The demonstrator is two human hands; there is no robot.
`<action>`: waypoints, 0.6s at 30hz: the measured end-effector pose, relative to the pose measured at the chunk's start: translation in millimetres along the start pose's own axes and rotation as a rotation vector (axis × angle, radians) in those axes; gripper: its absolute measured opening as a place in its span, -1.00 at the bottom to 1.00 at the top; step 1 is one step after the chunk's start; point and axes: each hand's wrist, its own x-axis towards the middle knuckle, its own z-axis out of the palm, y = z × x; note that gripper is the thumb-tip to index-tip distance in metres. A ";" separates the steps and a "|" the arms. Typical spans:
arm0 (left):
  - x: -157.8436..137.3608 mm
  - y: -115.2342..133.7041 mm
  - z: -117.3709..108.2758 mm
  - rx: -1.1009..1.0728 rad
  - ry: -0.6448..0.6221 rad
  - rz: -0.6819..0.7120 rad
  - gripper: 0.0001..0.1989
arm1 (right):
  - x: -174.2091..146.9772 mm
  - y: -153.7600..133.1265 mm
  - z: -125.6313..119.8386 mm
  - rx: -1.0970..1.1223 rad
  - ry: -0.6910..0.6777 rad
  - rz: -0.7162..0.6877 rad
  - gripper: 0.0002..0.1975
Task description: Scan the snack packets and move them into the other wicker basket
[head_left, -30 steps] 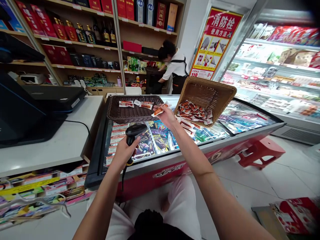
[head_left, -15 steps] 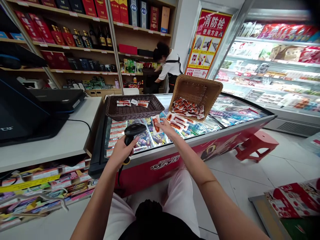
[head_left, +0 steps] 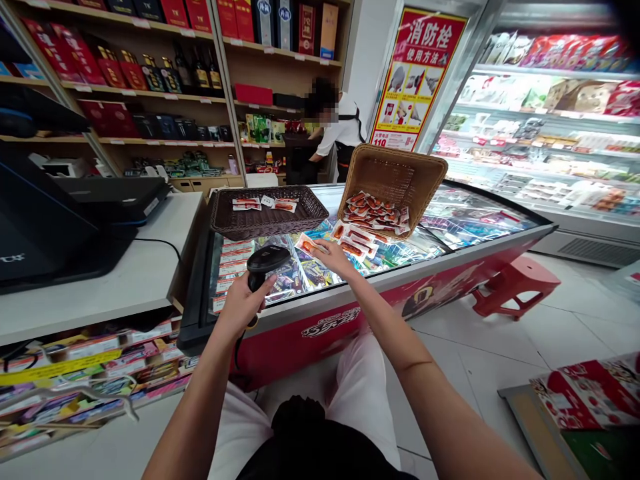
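My left hand (head_left: 243, 300) is wrapped round the handle of a black barcode scanner (head_left: 269, 258), its head tilted toward the right. Between the fingers of my right hand (head_left: 334, 257) is a packaged sausage (head_left: 307, 245), held just above the freezer's glass top. More packaged sausages (head_left: 356, 241) lie on the glass right beside that hand. Behind them a tan wicker basket (head_left: 423, 175) leans with its opening toward me and holds a heap of the same packs. A dark brown woven tray (head_left: 315, 212) at the left has a few packs in it.
The chest freezer (head_left: 320, 327) spans the front, with a counter (head_left: 100, 287) and a black checkout machine (head_left: 45, 213) at left. A red stool (head_left: 520, 283) stands at right. Another person (head_left: 337, 133) bends behind the freezer. A scanner cord (head_left: 238, 350) hangs down.
My right hand has tipped the sausage pack from upright to a flatter slant and shifted it slightly left. My left hand and the scanner have barely moved.
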 end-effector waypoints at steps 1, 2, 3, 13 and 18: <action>0.4 0.2 0.5 -0.003 -0.004 0.004 -0.51 | -0.1 1.3 0.4 0.005 0.003 0.003 -0.71; 0.9 0.1 1.1 -0.006 -0.010 0.008 -0.51 | -0.4 3.0 1.1 0.012 0.007 0.005 -0.71; 1.5 -0.2 1.9 -0.009 -0.018 0.010 -0.51 | -0.8 5.1 1.9 0.020 0.010 0.006 -0.70; 12.8 -19.1 7.0 -0.056 -0.055 0.002 -0.50 | 21.8 61.1 -28.3 -0.041 0.275 0.122 -0.77; 20.3 -24.2 5.9 -0.075 -0.029 -0.004 -0.47 | 46.4 94.5 -65.8 -0.199 0.444 0.205 -0.81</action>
